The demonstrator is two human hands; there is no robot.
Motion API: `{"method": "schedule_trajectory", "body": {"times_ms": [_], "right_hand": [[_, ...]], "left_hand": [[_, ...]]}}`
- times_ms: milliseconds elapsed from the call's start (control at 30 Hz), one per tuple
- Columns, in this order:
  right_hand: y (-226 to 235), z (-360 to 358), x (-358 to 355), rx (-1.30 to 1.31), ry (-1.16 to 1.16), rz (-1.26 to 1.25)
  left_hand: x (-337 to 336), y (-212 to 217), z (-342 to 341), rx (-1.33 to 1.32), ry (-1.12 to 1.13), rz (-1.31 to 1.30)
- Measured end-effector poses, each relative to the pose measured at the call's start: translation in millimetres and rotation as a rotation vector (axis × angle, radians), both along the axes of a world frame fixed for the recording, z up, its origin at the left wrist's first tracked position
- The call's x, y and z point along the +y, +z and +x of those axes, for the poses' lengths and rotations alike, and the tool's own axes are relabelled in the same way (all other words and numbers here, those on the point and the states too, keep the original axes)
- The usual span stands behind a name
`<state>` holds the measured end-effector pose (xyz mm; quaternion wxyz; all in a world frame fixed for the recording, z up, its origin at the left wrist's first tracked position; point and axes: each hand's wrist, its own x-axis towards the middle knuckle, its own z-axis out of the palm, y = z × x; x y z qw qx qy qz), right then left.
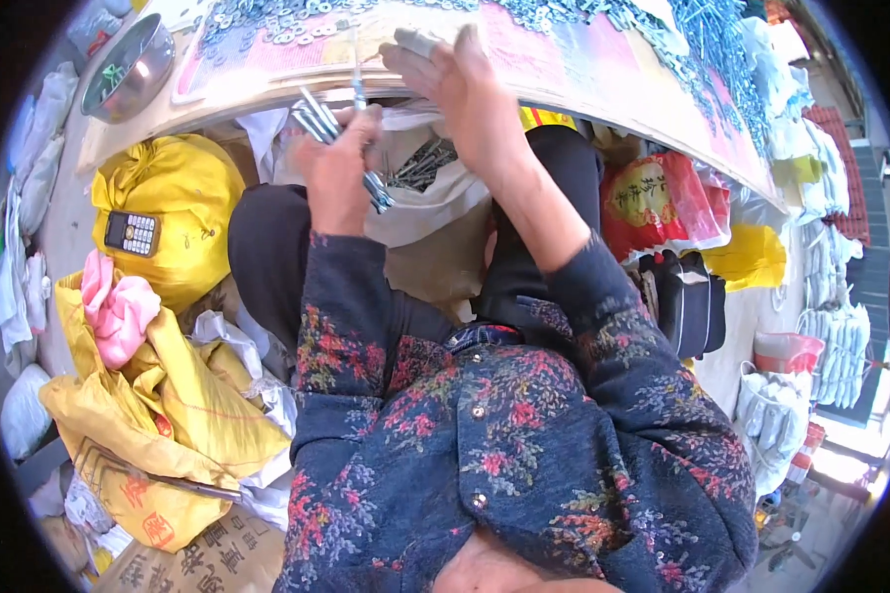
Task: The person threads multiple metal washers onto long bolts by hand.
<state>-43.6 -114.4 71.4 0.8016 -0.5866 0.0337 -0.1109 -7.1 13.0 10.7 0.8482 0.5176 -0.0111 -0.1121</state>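
My left hand (338,163) is closed round a bundle of slim metal bolts (316,117), whose ends stick out above and below the fist. One bolt (358,91) stands up apart from the bundle, by the thumb. To its right my right hand (460,94) is raised at the table's edge, fingers stretched and slightly blurred, with nothing visible in it. Light coverings show on some of its fingertips. Below the hands, between my knees, a pale open sack (435,208) holds more bolts (425,163). Flat washers (287,30) lie spread on the table (534,59) ahead.
Heaps of small metal parts (722,49) cover the table's right side. A metal bowl (129,74) stands at its left corner. A tied yellow sack (168,208) with a keypad phone (133,233) sits at my left. A red bag (658,198) and black bag (687,301) are at right.
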Motion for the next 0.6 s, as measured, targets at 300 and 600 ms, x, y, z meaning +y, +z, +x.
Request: {"method": "schedule_trajectory", "body": {"times_ms": [300,600], "right_hand": [[-19.5,-6.0,3.8,-0.018,0.063,-0.21],[-9.9,9.0,10.7,-0.069,0.048,-0.216]], "left_hand": [[5.0,-5.2,4.2,-0.022,0.06,0.005],[10.0,12.6,6.9,0.014,0.117,-0.112]]}}
